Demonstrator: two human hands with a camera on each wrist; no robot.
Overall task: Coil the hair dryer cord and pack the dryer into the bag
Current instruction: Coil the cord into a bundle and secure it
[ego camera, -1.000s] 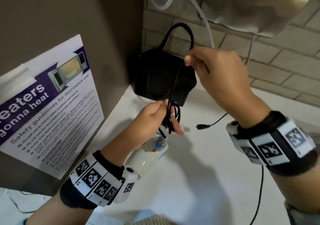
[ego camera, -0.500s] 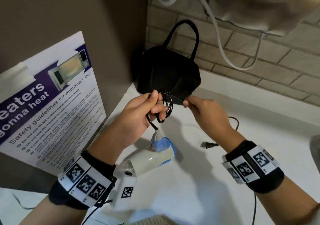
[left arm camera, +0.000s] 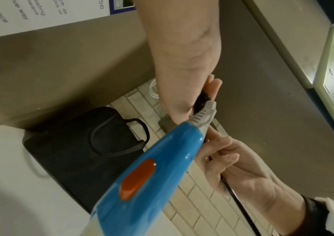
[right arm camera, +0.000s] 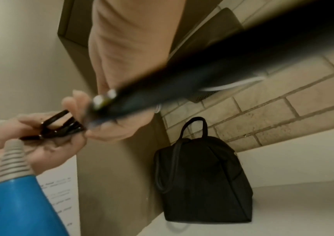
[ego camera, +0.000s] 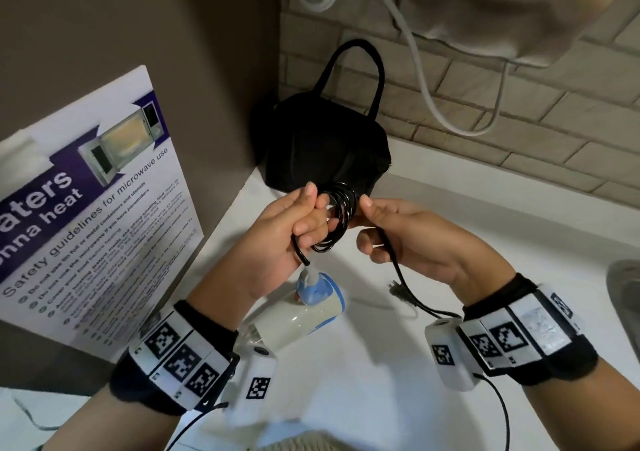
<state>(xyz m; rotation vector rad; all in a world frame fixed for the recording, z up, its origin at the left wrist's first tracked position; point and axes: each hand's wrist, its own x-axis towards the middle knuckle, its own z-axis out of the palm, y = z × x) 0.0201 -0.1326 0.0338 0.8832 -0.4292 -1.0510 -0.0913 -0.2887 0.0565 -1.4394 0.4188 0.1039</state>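
Your left hand (ego camera: 294, 228) holds the coiled loops of the black cord (ego camera: 341, 208), its fingers (ego camera: 313, 222) curled through the coil. Your right hand (ego camera: 415, 239) pinches the free run of cord just beside the coil, thumb and fingers closed on it; the remaining cord trails down to the plug (ego camera: 394, 286) on the white counter (ego camera: 450, 215). The hair dryer (ego camera: 308, 312) hangs from the coil, below your left hand. The black bag (ego camera: 322, 145) stands upright behind the coil, in the counter's corner.
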